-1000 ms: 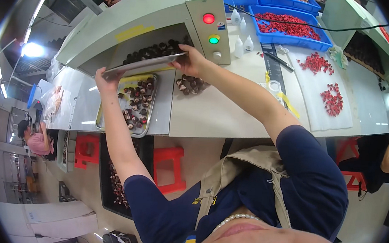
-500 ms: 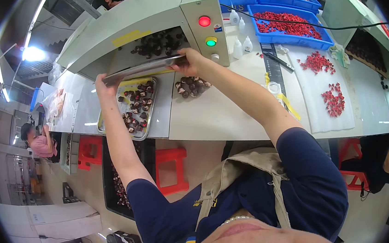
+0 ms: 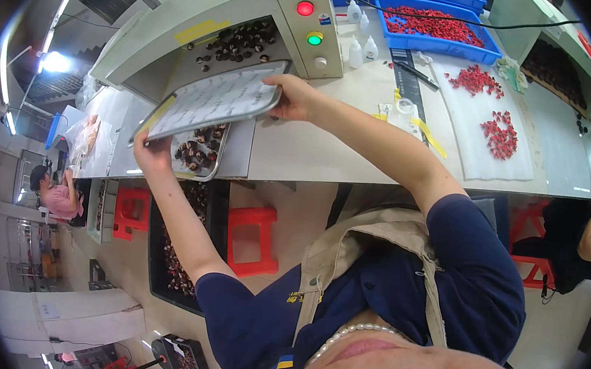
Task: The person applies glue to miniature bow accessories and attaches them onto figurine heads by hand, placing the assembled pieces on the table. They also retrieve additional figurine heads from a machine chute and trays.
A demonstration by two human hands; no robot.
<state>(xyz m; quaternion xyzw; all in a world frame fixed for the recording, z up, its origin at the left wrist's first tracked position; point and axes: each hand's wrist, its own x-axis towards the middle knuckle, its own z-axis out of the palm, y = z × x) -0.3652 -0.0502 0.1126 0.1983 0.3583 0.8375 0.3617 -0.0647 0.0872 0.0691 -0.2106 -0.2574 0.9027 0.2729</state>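
Observation:
Both of my hands hold a shallow metal tray (image 3: pixel 211 100) with a pale, patterned face, tilted in front of the machine's opening. My left hand (image 3: pixel 152 155) is closed on its near left corner. At the right end, my right hand (image 3: pixel 292 98) grips the rim, thumb over the edge. No pieces show on the tray's face. Beneath it, partly covered, a second metal tray (image 3: pixel 214 170) rests on the table and holds dark, roundish pieces (image 3: pixel 197 153) with pale and red patches. More dark pieces (image 3: pixel 241 43) lie inside the machine's opening.
The grey machine (image 3: pixel 298 37) has a red and a green button. Rightward are white squeeze bottles (image 3: pixel 356 53), a blue crate (image 3: pixel 496 56) of red pieces and a white sheet (image 3: pixel 464 122) with two red heaps. Below the table edge stand a red stool (image 3: pixel 252 240) and a black bin (image 3: pixel 161 271).
The held tray has tipped, so its pale face now shows, and it covers more of the tray beneath. The loose dark pieces beside the lower tray are now mostly hidden.

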